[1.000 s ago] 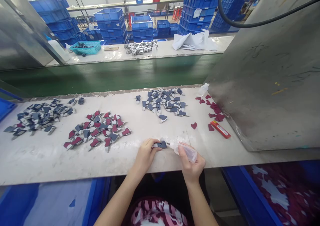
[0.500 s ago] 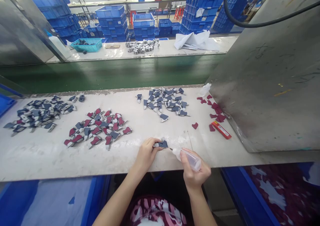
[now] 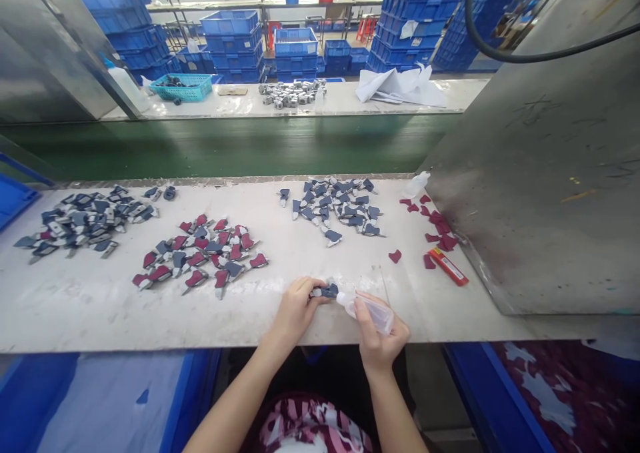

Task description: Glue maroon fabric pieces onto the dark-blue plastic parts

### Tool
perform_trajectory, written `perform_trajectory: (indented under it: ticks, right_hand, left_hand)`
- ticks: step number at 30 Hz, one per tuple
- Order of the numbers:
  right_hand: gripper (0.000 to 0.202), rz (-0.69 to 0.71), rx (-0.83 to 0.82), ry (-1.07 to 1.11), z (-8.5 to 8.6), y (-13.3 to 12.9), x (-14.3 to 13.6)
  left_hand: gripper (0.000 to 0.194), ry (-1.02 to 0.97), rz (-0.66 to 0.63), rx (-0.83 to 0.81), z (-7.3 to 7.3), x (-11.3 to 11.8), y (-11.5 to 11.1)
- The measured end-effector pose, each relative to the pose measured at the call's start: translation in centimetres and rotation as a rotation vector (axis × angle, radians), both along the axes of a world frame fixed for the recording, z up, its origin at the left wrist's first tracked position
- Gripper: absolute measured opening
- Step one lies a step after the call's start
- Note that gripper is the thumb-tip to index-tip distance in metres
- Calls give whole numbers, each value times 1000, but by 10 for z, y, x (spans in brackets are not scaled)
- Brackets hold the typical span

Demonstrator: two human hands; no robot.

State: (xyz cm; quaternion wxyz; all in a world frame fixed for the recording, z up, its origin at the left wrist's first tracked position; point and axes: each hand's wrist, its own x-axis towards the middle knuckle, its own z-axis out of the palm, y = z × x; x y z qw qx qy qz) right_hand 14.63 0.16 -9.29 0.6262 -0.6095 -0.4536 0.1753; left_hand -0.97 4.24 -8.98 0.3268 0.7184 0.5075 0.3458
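Near the table's front edge, my left hand (image 3: 296,309) pinches a small dark blue and grey part (image 3: 327,291). My right hand (image 3: 381,341) is wrapped round a translucent squeeze bottle (image 3: 373,311), whose tip points left and meets the part's right end. Beyond my hands lies a pile of blue and grey parts (image 3: 345,203). To the left is a pile of parts with maroon and blue faces (image 3: 200,253). A lone maroon piece (image 3: 395,256) rests right of centre, and more maroon pieces (image 3: 443,225) lie farther right.
A red and yellow box (image 3: 449,267) lies beside a metal panel (image 3: 550,173) on the right. Another pile of parts (image 3: 90,219) is at the far left. Behind the table (image 3: 240,326) runs a green belt (image 3: 240,146). Blue bins flank my legs below.
The bottle and my right hand have moved left, bringing the tip to the part. The part looks slightly tilted compared with before. The whole view has shifted a little.
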Motion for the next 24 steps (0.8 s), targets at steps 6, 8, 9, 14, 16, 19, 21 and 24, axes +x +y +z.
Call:
perform_trajectory:
  ticks: [6,8,9,14,16,19,21,24]
  right_hand:
    - [30,-14,-39,14,-2,2,0]
    - [30,-7,-50,20,-2,2,0]
    - [29,-4,-53,24,-1,2,0]
    - [27,15,-60,50,0,4,-1]
    - [27,33,-67,63,0,4,0]
    - [27,64,-76,88,2,4,0]
    - [28,77,-85,107,4,4,1]
    - [29,71,-91,115,4,3,3]
  left_hand:
    - [12,0,-3,-8,0,0,0]
    - [12,-1,-3,-13,1,0,0]
    - [12,-1,-1,-15,1,0,0]
    - [11,-2,6,-27,2,0,0]
    - [10,-1,5,-29,3,0,0]
    - [11,-2,1,-27,4,0,0]
    - [12,-7,4,-26,4,0,0]
    - [14,-15,9,-25,4,1,0]
